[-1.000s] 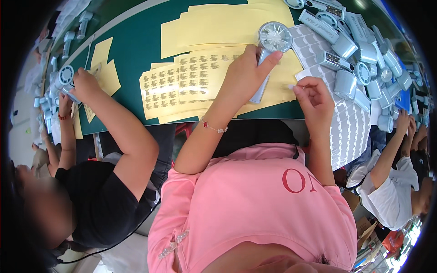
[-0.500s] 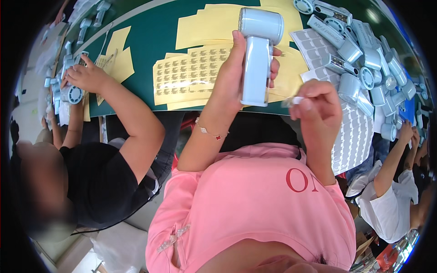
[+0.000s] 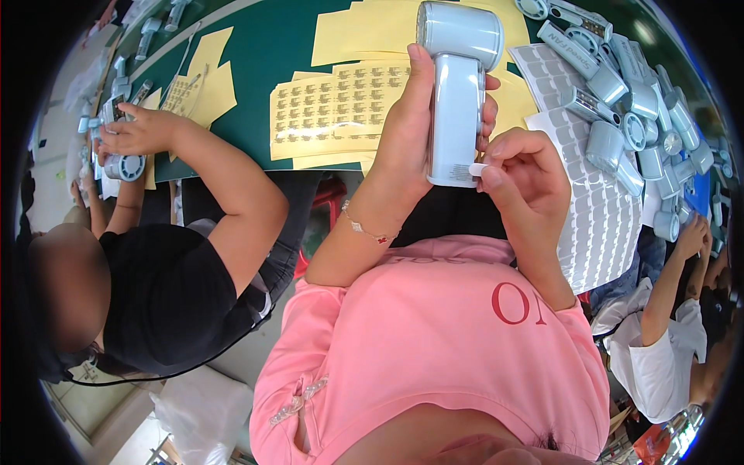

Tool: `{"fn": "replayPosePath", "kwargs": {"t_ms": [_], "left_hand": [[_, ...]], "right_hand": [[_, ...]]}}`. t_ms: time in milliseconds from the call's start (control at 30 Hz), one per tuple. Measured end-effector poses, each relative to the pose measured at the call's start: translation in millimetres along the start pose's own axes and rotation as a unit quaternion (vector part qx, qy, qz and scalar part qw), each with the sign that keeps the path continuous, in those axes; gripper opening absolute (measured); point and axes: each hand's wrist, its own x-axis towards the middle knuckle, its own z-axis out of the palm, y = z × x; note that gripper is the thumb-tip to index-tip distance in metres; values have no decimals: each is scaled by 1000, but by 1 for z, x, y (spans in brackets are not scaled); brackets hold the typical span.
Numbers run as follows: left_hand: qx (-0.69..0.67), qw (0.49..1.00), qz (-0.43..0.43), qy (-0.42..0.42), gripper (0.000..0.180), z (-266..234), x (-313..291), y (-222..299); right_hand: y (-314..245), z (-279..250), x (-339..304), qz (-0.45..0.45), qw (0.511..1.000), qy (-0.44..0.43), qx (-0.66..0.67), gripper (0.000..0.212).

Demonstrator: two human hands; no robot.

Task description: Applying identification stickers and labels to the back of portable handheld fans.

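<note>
My left hand (image 3: pixel 404 132) is closed around the handle of a light blue handheld fan (image 3: pixel 455 108). The fan is upright over the table's near edge, its round head at the top. Thumb and fingers of my right hand (image 3: pixel 535 170) pinch a small white label tab (image 3: pixel 478 169) at the lower right corner of the handle. Small dark print shows on the handle beside the tab; whether the label is stuck down there I cannot tell.
Yellow label sheets (image 3: pixel 310 116) lie on the green table (image 3: pixel 248 116). A grey-white label sheet (image 3: pixel 597 232) hangs over the near edge at right, beside piled blue fans (image 3: pixel 604 147). Co-workers sit on both sides; the left one's hand (image 3: pixel 139 132) is near other fans.
My right hand has moved left and slightly down, bringing the white tab from beside the fan to the handle's lower corner. The fan has shifted slightly right within the view.
</note>
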Motion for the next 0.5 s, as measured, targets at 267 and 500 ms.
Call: {"fn": "replayPosePath", "kwargs": {"t_ms": [267,500], "left_hand": [[-30,1000,-3,-5,77,1,-2,0],[-25,1000,7,-2,77,2,-4,1]], "right_hand": [[-4,7,-1,-6,999,25,-38,16],[-2,1,-1,-20,999,-15,-26,19]]}}
